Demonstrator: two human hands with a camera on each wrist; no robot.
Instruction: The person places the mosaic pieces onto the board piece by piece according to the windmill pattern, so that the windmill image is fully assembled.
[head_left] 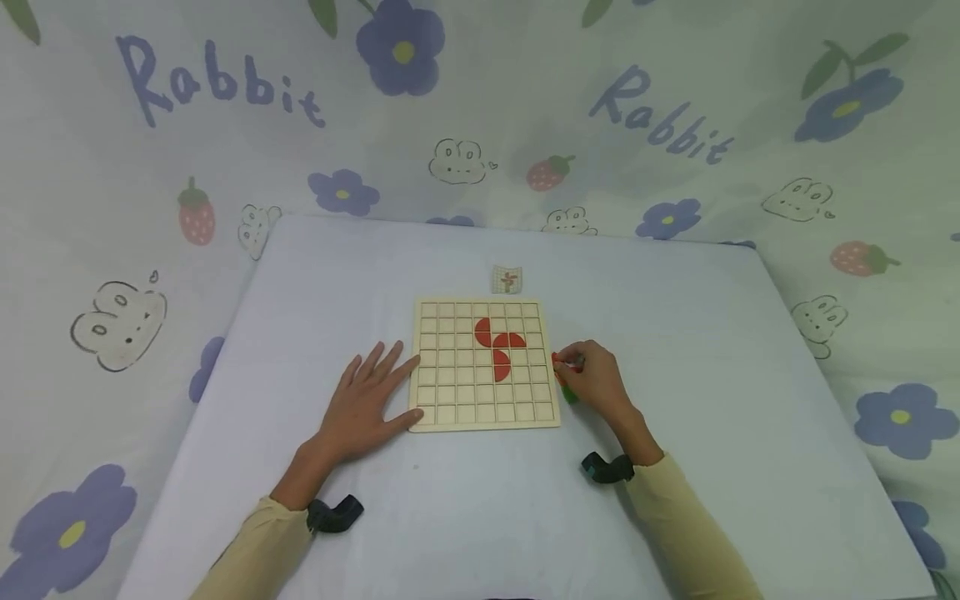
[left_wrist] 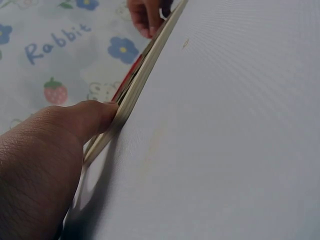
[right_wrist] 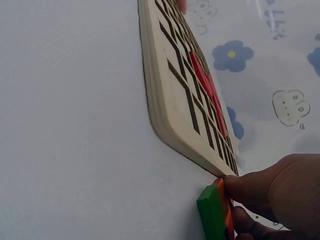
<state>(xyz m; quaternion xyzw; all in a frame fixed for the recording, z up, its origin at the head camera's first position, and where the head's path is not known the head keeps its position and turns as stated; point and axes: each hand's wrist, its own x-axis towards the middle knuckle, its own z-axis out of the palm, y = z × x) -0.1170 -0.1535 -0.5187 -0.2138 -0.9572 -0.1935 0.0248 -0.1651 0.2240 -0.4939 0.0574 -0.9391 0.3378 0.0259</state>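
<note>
A square wooden grid board [head_left: 450,392] lies on the table, with several red rounded pieces [head_left: 502,365] set in its cells. My left hand [head_left: 363,408] lies flat with fingers spread at the board's left edge; its thumb rests on the rim in the left wrist view. Beside the board's right edge, my right hand [head_left: 596,379] has curled fingers, with thumb and fingertips pinching an orange piece [right_wrist: 226,205]. A green block [right_wrist: 212,212] stands against that orange piece. Bits of red show by the fingers, which hide part of these pieces.
A small card [head_left: 507,280] printed with a red pattern on a grid lies just beyond the board. White cloth covers the table [head_left: 690,333]. Behind it hangs a curtain [head_left: 495,100] with rabbits, flowers and strawberries. Each wrist wears a black device [head_left: 606,468].
</note>
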